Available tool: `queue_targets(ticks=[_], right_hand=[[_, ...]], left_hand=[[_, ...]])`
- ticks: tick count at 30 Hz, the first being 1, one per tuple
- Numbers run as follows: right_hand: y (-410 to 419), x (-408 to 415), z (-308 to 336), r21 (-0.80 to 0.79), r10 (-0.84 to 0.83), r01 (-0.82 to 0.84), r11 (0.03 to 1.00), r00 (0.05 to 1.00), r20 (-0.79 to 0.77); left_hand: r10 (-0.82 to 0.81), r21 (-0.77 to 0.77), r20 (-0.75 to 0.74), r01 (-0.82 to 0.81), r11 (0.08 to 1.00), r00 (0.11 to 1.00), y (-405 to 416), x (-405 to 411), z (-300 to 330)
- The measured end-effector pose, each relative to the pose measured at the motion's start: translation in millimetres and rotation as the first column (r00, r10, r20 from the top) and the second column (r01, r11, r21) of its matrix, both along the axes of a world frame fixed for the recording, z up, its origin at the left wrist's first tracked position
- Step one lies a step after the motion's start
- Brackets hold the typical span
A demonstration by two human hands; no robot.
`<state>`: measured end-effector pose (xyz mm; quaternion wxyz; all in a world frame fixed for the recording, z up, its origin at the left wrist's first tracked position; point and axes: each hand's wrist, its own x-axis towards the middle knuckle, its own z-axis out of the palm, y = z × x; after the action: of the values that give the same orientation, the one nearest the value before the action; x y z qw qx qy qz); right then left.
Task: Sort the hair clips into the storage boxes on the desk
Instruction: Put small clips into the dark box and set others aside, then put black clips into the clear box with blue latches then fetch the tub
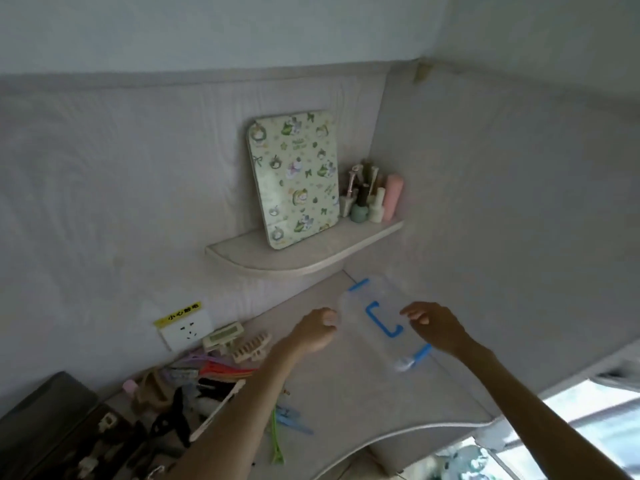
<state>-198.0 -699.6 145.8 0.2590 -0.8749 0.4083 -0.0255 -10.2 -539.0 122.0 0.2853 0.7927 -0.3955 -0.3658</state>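
Both hands are at the clear storage box (384, 320), a lidded plastic case with a blue handle (382, 320) on top and blue latches (421, 355) at its two ends. It lies flat on the worktop (346, 393), below the corner shelf (301, 258). The left hand (317, 329) sits at the box's left edge with fingers curled; whether it actually pinches the rim cannot be told. The right hand (434, 323) hovers at the right edge, fingers loosely bent, seemingly holding nothing.

The step in hand looks like opening the box. To do it well, steady the body with one hand, flip each blue latch outward in turn, then lift the lid straight up by its handle, since a thin lid may flex or stick at one end.

The hair clips (221, 372) wait in a mixed heap to the left, well apart from the box: beige claw clips (251, 346), coloured snap clips, dark claws. A few green and blue duckbill clips (282, 424) lie nearer the front edge. Set the lid down clear of them, and keep the open box within easy reach of the heap.
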Motion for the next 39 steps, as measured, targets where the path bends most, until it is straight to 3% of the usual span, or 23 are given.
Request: queue_targets(ticks=[4,7,10,13,15,17,19,20,22,24,26,31,34,37,39], right_hand=[[-6.7,-16.9,-36.4,-0.037,-0.059,0.054,0.998,0.984,-0.166],[-2.1,-11.4,-53.5,-0.131,0.093,-0.119,0.984,0.976,-0.195],[11.2,1.0,-52.8,-0.013,0.314,-0.332,0.943,0.903,-0.292],[9.5,25.7,-56.7,0.12,0.468,-0.453,0.884,0.846,-0.255],[11.1,39.0,-59.8,0.116,0.51,-0.496,0.86,0.833,-0.215],[10.7,47.7,-67.6,0.0,0.427,-0.428,0.904,0.901,-0.074],[12.1,52.9,-74.3,-0.052,0.195,-0.191,0.98,0.975,0.109],[15.0,56.4,-77.1,0.049,0.034,-0.043,0.998,0.984,0.173],[21.3,62.1,-82.3,0.401,-0.296,0.193,0.896,0.932,0.211],[28.0,64.9,-84.6,0.584,-0.446,0.267,0.766,0.876,0.185],[32.0,61.9,-84.1,0.575,-0.474,0.285,0.767,0.855,0.209],[36.2,52.1,-81.2,0.561,-0.448,0.261,0.785,0.866,0.223],[36.8,42.0,-75.3,0.728,-0.475,0.26,0.634,0.874,0.102],[40.3,27.0,-79.6,0.785,-0.432,0.281,0.552,0.902,-0.02],[40.7,21.7,-80.6,0.76,-0.442,0.281,0.586,0.897,0.009]], left_hand=[[-0.097,0.082,0.146,0.086,0.993,0.985,-36.4,-4.3,-10.6],[-0.153,0.16,0.319,0.106,0.981,0.935,-56.9,-3.4,-13.1],[-0.07,0.163,0.425,0.0,0.987,0.902,-57.1,1.8,-17.3],[0.094,0.19,0.432,-0.193,0.963,0.897,-34.6,12.5,-37.5],[0.17,0.152,0.501,-0.279,0.948,0.848,-15.7,19.0,-43.1],[0.264,0.03,0.535,-0.33,0.943,0.803,-0.3,26.2,-44.4],[0.391,-0.062,0.418,-0.404,0.913,0.82,15.7,32.6,-47.2],[0.471,-0.095,0.334,-0.468,0.879,0.817,24.7,36.6,-51.3],[0.594,-0.115,0.18,-0.583,0.804,0.784,41.3,40.7,-58.6],[0.68,-0.1,-0.028,-0.679,0.728,0.733,53.5,37.0,-64.6],[0.715,-0.12,-0.236,-0.75,0.65,0.658,61.5,36.2,-70.8],[0.65,-0.134,-0.461,-0.771,0.623,0.605,79.2,42.4,-79.1],[0.599,-0.133,-0.586,-0.794,0.594,0.546,83.6,39.9,-76.1],[0.588,-0.12,-0.59,-0.78,0.614,0.553,95.7,35.5,-82.8],[0.614,-0.105,-0.502,-0.748,0.656,0.609,99.7,31.5,-80.2]])
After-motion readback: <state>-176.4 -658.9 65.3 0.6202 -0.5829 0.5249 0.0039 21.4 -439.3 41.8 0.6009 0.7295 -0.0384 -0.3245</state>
